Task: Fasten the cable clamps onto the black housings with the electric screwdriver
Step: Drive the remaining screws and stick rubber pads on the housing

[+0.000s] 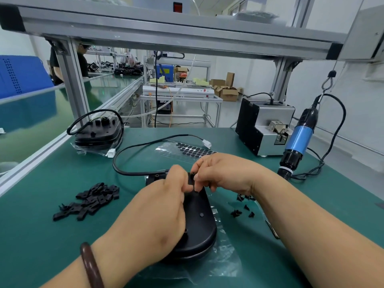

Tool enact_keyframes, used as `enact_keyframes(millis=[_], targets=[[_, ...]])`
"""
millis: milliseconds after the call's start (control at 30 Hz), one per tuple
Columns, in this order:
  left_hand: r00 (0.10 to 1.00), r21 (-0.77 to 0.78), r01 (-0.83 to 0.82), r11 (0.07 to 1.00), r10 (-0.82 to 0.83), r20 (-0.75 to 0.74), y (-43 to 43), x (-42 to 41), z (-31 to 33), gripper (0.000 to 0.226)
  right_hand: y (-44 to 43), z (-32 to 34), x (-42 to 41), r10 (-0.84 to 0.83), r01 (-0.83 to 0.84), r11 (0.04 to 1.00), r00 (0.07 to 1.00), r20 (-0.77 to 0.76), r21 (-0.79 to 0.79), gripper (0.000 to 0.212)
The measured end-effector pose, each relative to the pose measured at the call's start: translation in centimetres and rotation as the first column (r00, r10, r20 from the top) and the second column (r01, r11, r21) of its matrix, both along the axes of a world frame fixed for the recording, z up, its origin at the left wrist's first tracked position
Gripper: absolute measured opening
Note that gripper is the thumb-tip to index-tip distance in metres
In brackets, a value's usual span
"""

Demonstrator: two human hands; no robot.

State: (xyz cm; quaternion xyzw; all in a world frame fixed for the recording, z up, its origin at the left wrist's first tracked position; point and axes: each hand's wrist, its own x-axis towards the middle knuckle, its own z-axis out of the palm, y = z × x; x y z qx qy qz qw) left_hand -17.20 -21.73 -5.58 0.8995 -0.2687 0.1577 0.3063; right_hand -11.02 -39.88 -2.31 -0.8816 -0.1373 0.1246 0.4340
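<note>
A black oval housing (202, 223) lies on clear plastic wrap on the green mat in front of me. Its black cable (133, 173) loops left and back to a white connector (207, 143). My left hand (153, 213) lies over the housing's left part, fingers curled at its far end. My right hand (224, 173) meets it there and pinches a small black cable clamp (192, 179) against the housing. The blue and black electric screwdriver (299, 142) hangs from a hook at the right, untouched.
A pile of black cable clamps (89, 200) lies at the left. Small black screws (243, 208) are scattered at the right. A second housing (97, 132) with cable sits at the back left, a sheet of black dots (193, 151) behind my hands, a screw feeder box (264, 127) at the back right.
</note>
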Motion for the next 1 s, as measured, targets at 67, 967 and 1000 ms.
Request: enact_keyframes(millis=[67, 967, 1000], targets=[[0.999, -0.047, -0.05, 0.998, 0.049, -0.019, 0.0, 0.0, -0.2, 0.021, -0.1, 0.1, -0.1, 0.016, -0.012, 0.997, 0.999, 0.041, -0.081, 0.02], [0.989, 0.241, 0.143, 0.96, -0.145, -0.009, 0.3, 0.6, 0.6, 0.016, -0.1, -0.3, 0.9, -0.165, 0.163, 0.985, 0.986, 0.034, 0.064, 0.029], [0.991, 0.224, 0.136, 0.965, -0.137, -0.014, 0.2, 0.5, 0.6, 0.012, -0.2, -0.4, 0.8, -0.164, 0.162, 0.985, 0.986, 0.034, 0.063, 0.029]])
